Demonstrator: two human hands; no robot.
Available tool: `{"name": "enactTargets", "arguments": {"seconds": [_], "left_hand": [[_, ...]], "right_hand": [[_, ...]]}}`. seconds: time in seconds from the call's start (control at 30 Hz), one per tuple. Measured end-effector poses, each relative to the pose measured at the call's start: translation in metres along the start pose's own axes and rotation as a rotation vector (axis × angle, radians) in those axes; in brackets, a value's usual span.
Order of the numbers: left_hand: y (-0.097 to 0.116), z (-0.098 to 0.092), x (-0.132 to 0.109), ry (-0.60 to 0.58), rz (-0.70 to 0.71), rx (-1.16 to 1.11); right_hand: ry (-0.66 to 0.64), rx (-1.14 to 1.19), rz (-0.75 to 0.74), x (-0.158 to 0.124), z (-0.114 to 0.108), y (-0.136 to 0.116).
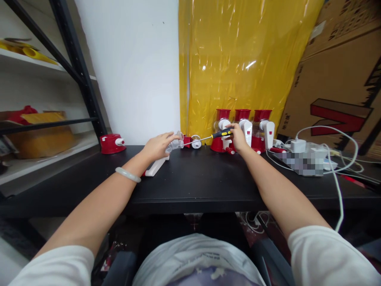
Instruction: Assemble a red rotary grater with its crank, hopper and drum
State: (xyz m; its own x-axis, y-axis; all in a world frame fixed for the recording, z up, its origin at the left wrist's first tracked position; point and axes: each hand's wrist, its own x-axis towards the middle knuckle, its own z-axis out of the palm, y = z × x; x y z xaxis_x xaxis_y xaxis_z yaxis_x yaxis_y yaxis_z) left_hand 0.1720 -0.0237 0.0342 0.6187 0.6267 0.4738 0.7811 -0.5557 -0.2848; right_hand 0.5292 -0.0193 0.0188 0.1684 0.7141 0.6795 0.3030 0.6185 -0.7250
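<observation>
My right hand (237, 137) is closed round the black and yellow handle of a screwdriver (218, 134). Its thin metal shaft points left, and the tip meets or overlaps a clear plastic part (176, 143); whether they touch I cannot tell. Fingers of my left hand (159, 146) are wrapped on that clear part, just above the black table (196, 178). Below the left hand lies a white crank handle (157, 166) with a red end, partly hidden by the wrist. A small red and white piece (195, 142) lies behind the screwdriver shaft.
Three red and white hand-cranked graters (243, 129) stand at the back right, and a red base (112, 143) at the back left. White cables and chargers (298, 146) lie on the right beside a blurred device (302, 163). A large cardboard box (333, 79) leans behind.
</observation>
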Motion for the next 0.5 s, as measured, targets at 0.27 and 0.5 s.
{"name": "enactTargets", "arguments": {"seconds": [0.27, 0.5], "left_hand": [[0.0, -0.001, 0.001, -0.007, 0.008, -0.01], [-0.001, 0.001, 0.001, -0.015, -0.011, -0.007]], "right_hand": [[0.045, -0.024, 0.047, -0.009, 0.001, -0.012], [0.026, 0.006, 0.039, -0.005, 0.0, -0.008]]}}
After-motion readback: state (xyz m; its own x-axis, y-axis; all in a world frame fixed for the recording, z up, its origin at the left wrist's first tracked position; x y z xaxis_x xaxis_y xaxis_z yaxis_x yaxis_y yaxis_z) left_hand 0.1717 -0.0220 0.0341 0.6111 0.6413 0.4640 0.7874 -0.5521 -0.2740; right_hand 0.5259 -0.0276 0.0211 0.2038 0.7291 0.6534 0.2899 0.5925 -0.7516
